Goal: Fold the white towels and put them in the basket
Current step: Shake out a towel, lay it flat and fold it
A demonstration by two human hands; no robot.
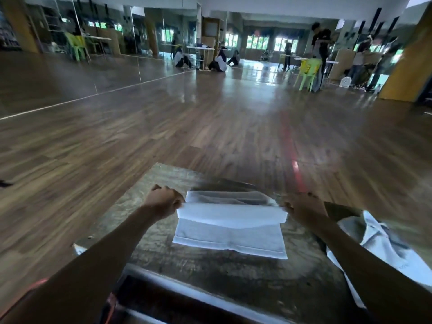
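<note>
A white towel (pixel 230 237) lies on a worn wooden table (pixel 210 272), its far part lifted and curling back toward me. My left hand (pixel 163 199) pinches the towel's lifted edge at its left end. My right hand (pixel 304 208) pinches the same edge at its right end. The raised flap hangs over the flat near half. More white cloth (pixel 383 246) is heaped at the table's right side, partly behind my right forearm. No basket is in view.
The table's far edge drops to a wide glossy wood floor (pixel 187 127). A red line (pixel 297 169) runs across that floor. Green plastic chairs (pixel 306 73), tables and several people stand far back by mirrored walls.
</note>
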